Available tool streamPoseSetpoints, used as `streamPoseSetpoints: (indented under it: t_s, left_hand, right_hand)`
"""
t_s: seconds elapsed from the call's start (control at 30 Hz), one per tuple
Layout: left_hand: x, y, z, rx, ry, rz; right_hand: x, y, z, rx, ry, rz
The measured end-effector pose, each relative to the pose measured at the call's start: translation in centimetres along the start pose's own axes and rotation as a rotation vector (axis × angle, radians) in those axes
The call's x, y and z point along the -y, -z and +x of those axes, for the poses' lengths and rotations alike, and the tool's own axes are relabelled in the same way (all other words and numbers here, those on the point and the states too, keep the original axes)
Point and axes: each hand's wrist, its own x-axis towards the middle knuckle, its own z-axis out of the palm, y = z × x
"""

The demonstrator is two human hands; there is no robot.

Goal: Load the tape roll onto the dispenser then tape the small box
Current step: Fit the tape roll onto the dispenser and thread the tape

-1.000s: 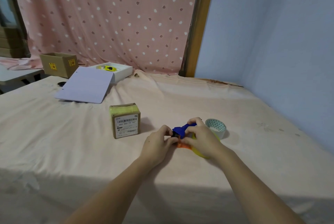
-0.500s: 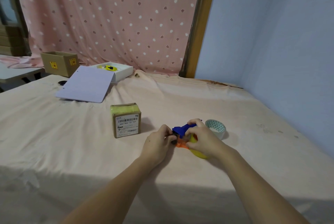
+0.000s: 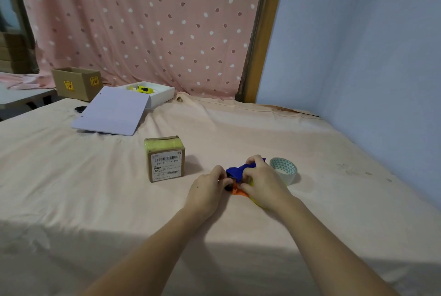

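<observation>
Left hand (image 3: 207, 189) and right hand (image 3: 265, 183) both grip the blue tape dispenser (image 3: 236, 171) — fingers closed. Tape roll (image 3: 283, 170) just beside; small box (image 3: 165, 158) apart on the surface (image 3: 71, 188).

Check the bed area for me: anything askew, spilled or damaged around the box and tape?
Nothing stands out. The small box stands upright and closed. The tape roll lies flat beside the right hand. Both the right and the left hand grip the dispenser. No spill shows on the sheet.
</observation>
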Motion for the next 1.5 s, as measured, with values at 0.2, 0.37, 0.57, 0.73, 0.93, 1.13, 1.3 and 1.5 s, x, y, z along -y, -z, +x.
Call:
streamPoseSetpoints:
  t_s: [0.2, 0.37, 0.57, 0.73, 0.93, 1.13, 1.3, 1.5]
  left_hand:
    - [0.7, 0.0, 0.1, 0.006, -0.037, -0.015]
    - [1.0, 0.2, 0.2, -0.001, -0.067, -0.044]
    - [1.6, 1.5, 1.1, 0.128, -0.046, -0.125]
    - [1.5, 3.0, 1.8, 0.312, -0.015, -0.204]
    - [1.3, 3.1, 1.8, 0.383, -0.012, -0.264]
    - [1.4, 2.9, 1.5, 0.302, -0.002, -0.325]
    - [1.7, 2.9, 1.9, 0.32, -0.004, -0.282]
    - [1.7, 2.4, 2.0, 0.266, 0.004, -0.272]
  right_hand:
    - [0.4, 0.6, 0.2, 0.078, -0.01, 0.009]
    - [0.3, 1.3, -0.3, 0.092, -0.017, 0.028]
    - [-0.7, 3.4, -0.6, 0.289, -0.145, -0.03]
    - [-1.1, 5.2, -1.1, 0.35, -0.12, -0.173]
    - [-0.9, 5.8, -1.6, 0.457, -0.078, -0.175]
    - [-1.9, 6.4, -1.9, 0.364, -0.06, -0.22]
    - [-1.8, 6.7, -3.2, 0.345, -0.07, -0.017]
    - [-3.5, 7.7, -4.5, 0.395, -0.073, 0.03]
